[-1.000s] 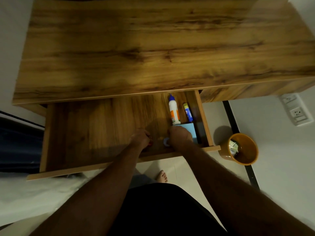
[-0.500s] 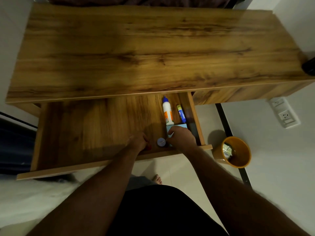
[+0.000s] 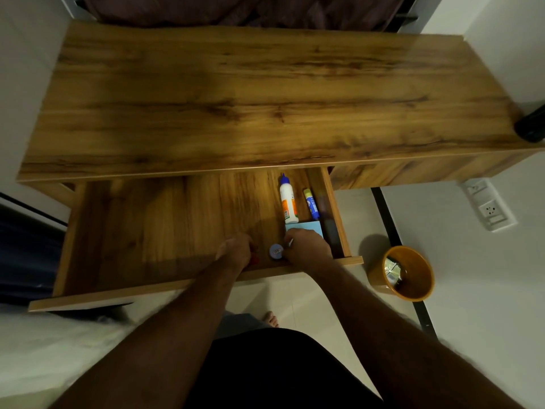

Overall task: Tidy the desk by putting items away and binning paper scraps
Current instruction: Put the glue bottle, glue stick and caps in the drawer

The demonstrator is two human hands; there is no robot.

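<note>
The desk drawer [image 3: 165,231] is pulled out, and both my hands are inside it near its front edge. My left hand [image 3: 236,250] is curled over a small red item [image 3: 254,258], which is mostly hidden under the fingers. My right hand [image 3: 306,246] has curled fingers, its tips against a small round blue item [image 3: 276,251] on the drawer floor. Whether the right hand holds anything is unclear. A white glue bottle [image 3: 288,202], a glue stick [image 3: 312,203] and a blue sticky-note pad [image 3: 306,225] lie at the drawer's right end.
The wooden desk top [image 3: 265,98] stretches above the drawer, with a dark object [image 3: 530,125] at its right edge. An orange bin [image 3: 424,278] with scraps inside stands on the floor to the right. A wall socket [image 3: 491,208] is further right.
The round blue item, partly under my right hand a second ago, now lies uncovered beside its fingertips. My view has tilted up, showing more of the desk's far edge. Both hands stay in place.
</note>
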